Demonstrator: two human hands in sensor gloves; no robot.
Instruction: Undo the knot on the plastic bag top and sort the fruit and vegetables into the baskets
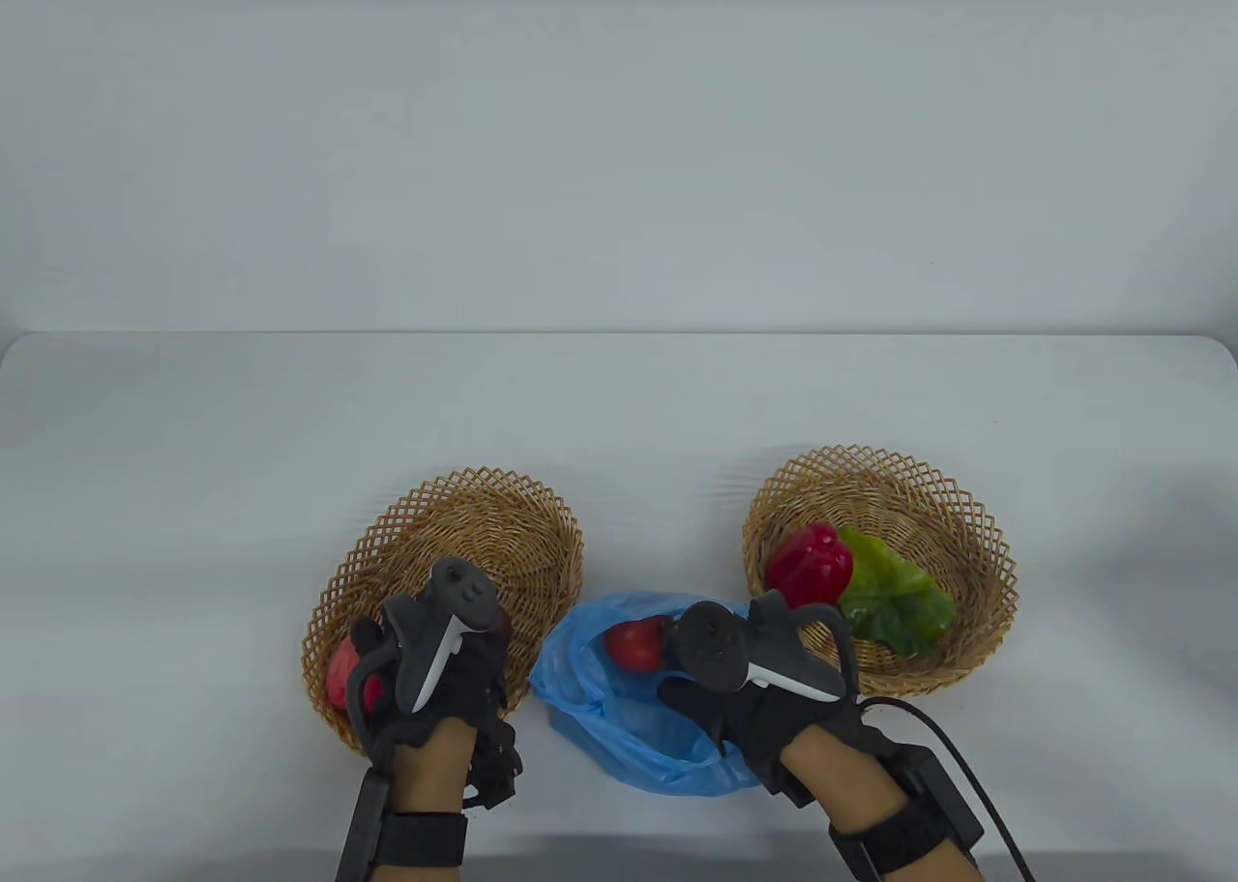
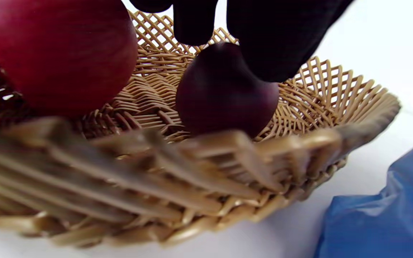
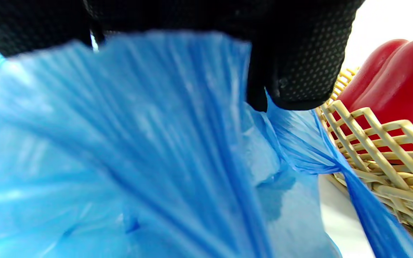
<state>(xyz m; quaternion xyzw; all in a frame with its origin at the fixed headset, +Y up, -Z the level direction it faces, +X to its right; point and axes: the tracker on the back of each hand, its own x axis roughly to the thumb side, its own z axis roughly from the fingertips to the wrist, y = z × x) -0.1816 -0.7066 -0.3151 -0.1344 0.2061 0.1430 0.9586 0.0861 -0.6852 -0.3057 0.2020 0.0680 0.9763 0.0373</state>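
My left hand [image 1: 455, 645] hovers over the near part of the left wicker basket [image 1: 484, 524]. Its fingertips [image 2: 274, 53] pinch a dark purple plum [image 2: 224, 96] low over the basket floor [image 2: 149, 96]. A red apple [image 2: 59, 53] lies beside it in the same basket [image 1: 340, 674]. The blue plastic bag [image 1: 629, 718] lies open between the baskets with a red fruit [image 1: 633, 642] inside. My right hand [image 1: 701, 674] grips the bag's stretched edge [image 3: 177, 118]. The right basket [image 1: 977, 534] holds a red bell pepper [image 1: 810, 563] and a green leafy vegetable [image 1: 895, 603].
The white table [image 1: 619, 408] stretches behind both baskets to a pale wall. A black cable [image 1: 957, 747] trails from my right wrist toward the bottom edge. The bag's corner [image 2: 382, 215] lies just right of the left basket's rim.
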